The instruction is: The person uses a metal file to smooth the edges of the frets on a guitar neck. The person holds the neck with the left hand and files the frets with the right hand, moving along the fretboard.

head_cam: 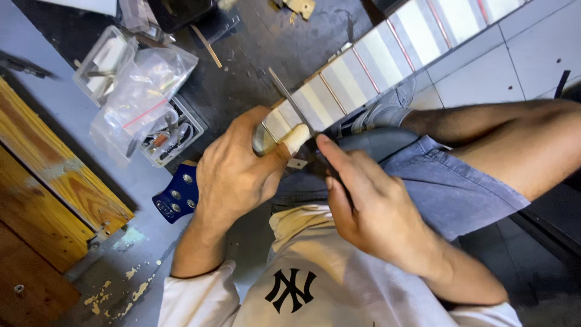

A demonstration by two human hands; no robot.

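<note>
A guitar neck point(375, 54) with a pale fretboard and metal frets runs from the middle of the view up to the right. Its blue headstock point(175, 197), with tuner holes, sticks out below my left hand point(236, 175). That hand wraps around the neck at its lower end, and the thumb tip is covered in pale tape. My right hand point(369, 200) grips the dark handle of a thin metal file point(287, 97). The blade lies slanted across the fretboard beside my left thumb, pointing up and to the left.
Clear plastic bags and small boxes of parts point(139, 91) lie on the dark mat at the upper left. Wooden boards point(54, 181) lie along the left edge. My bent leg in blue shorts point(448, 188) and a grey shoe point(387, 109) are on the right, over pale floor tiles.
</note>
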